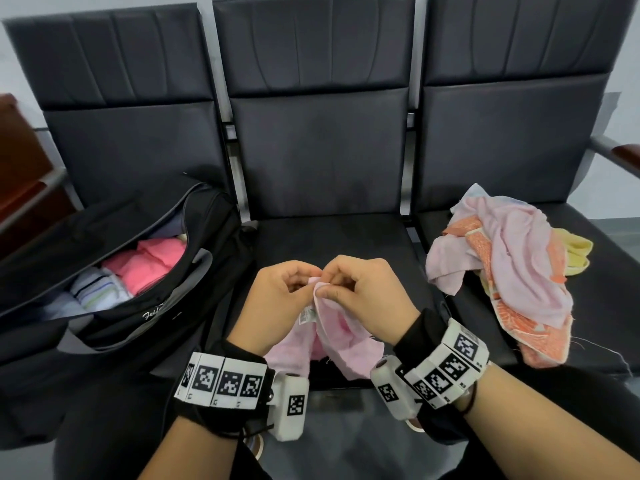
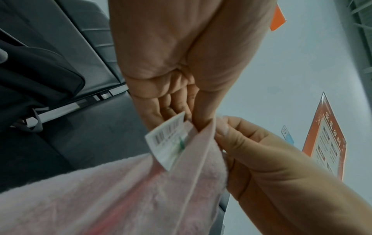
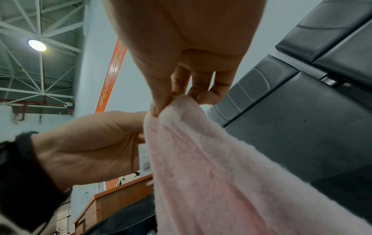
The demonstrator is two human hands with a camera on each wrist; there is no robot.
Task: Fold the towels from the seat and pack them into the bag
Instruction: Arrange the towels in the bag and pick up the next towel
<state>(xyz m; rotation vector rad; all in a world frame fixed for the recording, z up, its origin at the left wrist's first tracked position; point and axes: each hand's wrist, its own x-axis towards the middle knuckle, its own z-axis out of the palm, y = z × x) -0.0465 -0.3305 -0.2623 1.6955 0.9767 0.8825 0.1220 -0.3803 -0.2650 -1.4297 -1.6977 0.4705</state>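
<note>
Both forearms come in from the bottom edge, each with a wrist band [image 1: 225, 379] covered in black-and-white square markers and a small white camera block strapped on the inner side. The wrists angle inward so the two hands meet in the middle, knuckles up, right over the front of the middle seat [image 1: 332, 237]. The left hand [image 1: 277, 296] has its fingers curled in with thumb and forefinger pinching the top corner of a pale pink towel [image 1: 329, 337], and the right hand [image 1: 360, 292] does the same thing just beside it, so the fingertips of both hands are pretty much touching on that same bit of hem. From the left wrist view you can see a white care tag [image 2: 169, 139] with a barcode sticking out right under the pinch. The rest of the towel hangs down loose between the wrists, bunched, not flat on anything that I can tell. Off on the left seat sits a black bag [image 1: 114, 271] with the zip wide open, and inside it a folded hot pink towel [image 1: 145, 261] and a white striped one [image 1: 100, 289] sit side by side. On the right seat there's a messy pile of towels [image 1: 505, 271], light pink draped on top of orange patterned ones with a yellow one poking out the far side. Behind everything, three dark padded seat backs in a row.
</note>
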